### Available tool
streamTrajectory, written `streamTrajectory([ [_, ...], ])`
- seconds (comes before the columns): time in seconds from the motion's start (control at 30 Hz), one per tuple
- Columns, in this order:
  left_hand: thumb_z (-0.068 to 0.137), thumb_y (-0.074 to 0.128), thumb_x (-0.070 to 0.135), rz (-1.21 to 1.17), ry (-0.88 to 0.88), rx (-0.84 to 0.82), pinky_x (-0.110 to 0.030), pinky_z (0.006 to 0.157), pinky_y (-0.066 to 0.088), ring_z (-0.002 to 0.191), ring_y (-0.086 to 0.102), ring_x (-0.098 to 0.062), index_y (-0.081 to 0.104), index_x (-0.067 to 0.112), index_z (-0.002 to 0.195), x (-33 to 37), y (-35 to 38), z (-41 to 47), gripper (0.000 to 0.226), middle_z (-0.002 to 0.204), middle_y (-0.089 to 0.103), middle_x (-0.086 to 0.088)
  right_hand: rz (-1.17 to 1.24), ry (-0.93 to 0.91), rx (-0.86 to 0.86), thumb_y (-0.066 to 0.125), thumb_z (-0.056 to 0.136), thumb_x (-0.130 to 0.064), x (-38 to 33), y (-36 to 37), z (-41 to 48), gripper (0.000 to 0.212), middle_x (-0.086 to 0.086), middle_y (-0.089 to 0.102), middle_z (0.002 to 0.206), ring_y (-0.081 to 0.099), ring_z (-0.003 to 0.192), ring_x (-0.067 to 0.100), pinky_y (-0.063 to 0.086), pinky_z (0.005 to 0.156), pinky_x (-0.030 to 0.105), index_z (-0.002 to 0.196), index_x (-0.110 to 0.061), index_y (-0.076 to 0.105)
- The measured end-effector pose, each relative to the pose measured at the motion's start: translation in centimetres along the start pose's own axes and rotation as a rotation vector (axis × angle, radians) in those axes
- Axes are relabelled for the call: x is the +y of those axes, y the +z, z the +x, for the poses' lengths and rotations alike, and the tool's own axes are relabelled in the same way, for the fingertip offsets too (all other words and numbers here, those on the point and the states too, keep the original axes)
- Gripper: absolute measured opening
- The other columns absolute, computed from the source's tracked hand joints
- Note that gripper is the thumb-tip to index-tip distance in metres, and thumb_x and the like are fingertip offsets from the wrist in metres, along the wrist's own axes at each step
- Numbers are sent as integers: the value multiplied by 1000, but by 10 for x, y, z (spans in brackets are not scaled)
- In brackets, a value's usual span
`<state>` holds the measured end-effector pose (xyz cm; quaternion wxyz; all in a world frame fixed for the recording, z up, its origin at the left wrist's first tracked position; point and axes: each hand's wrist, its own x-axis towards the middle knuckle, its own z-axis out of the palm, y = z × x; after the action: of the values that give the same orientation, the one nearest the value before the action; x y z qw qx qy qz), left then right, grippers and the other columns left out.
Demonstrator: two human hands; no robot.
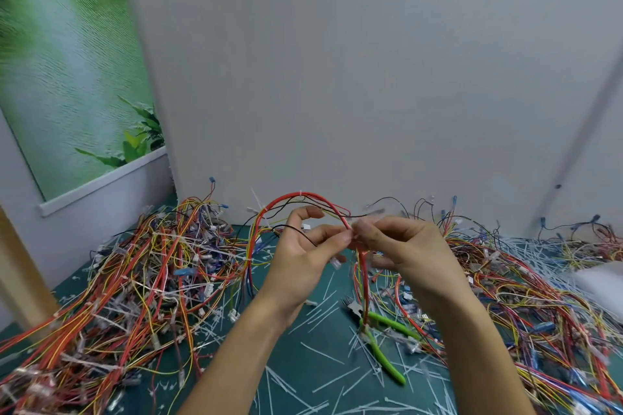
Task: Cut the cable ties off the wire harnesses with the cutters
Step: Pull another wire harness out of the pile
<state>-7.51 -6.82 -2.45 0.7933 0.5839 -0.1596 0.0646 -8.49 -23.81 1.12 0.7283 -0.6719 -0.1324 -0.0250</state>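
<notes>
Here, at the far left, a pile of tangled wires (141, 280) covers the green mat (296, 357). Next to it, a red wire harness (269, 212) arches up above the mat, with a white cable tie (300, 193) around its top. The left hand (303, 256) pinches the arch's right leg between curled fingers and thumb. The right hand (404, 246), fingers curled, pinches the same spot, its fingertips touching the left hand's. Below the hands, the green-handled cutters (381, 344) lie unheld on the mat among cut ties (323, 310), with the harness's lower end hanging over them. Another pile of wires (539, 296) spreads to the right.
</notes>
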Motion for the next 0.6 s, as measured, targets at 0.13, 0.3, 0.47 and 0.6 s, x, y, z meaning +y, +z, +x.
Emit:
streamTrajectory([
  [0.13, 89, 71, 5, -13, 7, -4, -26, 70, 55, 91, 72, -22, 44, 14, 117, -2, -3, 1, 39, 102, 76, -13, 10, 14, 8, 73, 85, -19, 0, -1, 1, 18, 15, 80, 89, 78, 80, 20, 60, 68, 20, 92, -3, 79],
  [0.3, 87, 70, 10, -21, 36, -59, -35, 80, 55, 95, 71, -22, 47, 10, 117, -3, 4, -1, 38, 101, 76, -10, -55, -38, 45, 77, 87, -12, -1, 4, -1, 14, 9, 79, 81, 76, 67, 19, 59, 59, 20, 88, 2, 75],
  [0.47, 93, 65, -3, 48, 48, -46, -35, 74, 52, 85, 61, -28, 48, 11, 111, -11, 7, -3, 29, 90, 69, -9, -303, -143, 80, 74, 95, -13, 10, 9, 4, 12, 7, 76, 71, 68, 59, 13, 54, 59, 24, 83, -13, 75],
  [0.6, 86, 67, 8, -25, 49, -45, -29, 69, 49, 82, 59, -20, 48, 10, 114, -11, 9, -4, 34, 90, 66, -6, -377, -165, 52, 68, 100, -22, 14, 9, 6, 18, 3, 76, 68, 68, 60, 7, 52, 59, 19, 85, -14, 74],
])
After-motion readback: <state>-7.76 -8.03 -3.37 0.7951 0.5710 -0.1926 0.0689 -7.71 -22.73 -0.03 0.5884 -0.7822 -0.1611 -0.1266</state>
